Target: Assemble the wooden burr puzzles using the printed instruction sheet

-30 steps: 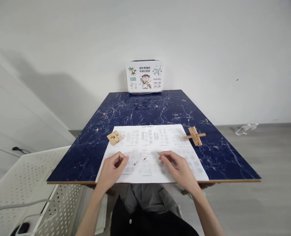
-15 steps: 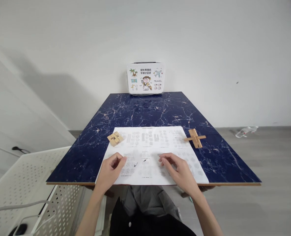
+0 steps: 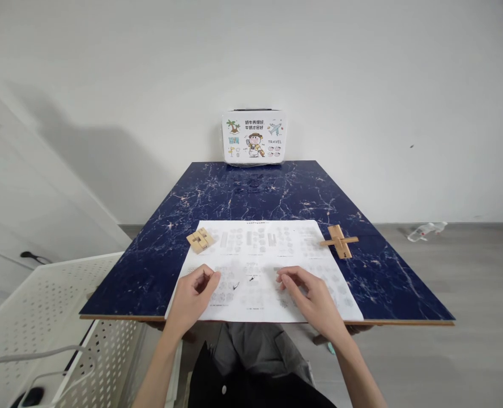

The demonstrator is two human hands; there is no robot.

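Observation:
A white printed sheet [image 3: 255,294] lies along the table's near edge, with small black marks on it. My left hand [image 3: 194,292] rests on its left part, fingers loosely curled, a gap showing behind the thumb, nothing visible in it. On the right part rests my right hand [image 3: 308,292], loosely bent, thumb apart from the fingers, also without anything visible in it. Beyond the left hand, a flat, squarish wooden block puzzle [image 3: 200,241] sits over the sheet's left edge. A cross-shaped wooden puzzle [image 3: 340,241] stands at the right edge of the paper, away from the right hand.
The blue marbled table [image 3: 255,195] reaches back to a white wall. A white case [image 3: 254,137] with cartoon prints stands at its far end. To the left is a white perforated rack [image 3: 60,283] with a grey cable [image 3: 30,356]. A clear plastic item [image 3: 426,230] lies on the floor at right.
The view has shifted very slightly, so everything sits a few pixels lower and to the right. Both hands and the two wooden puzzles keep their places on the sheet.

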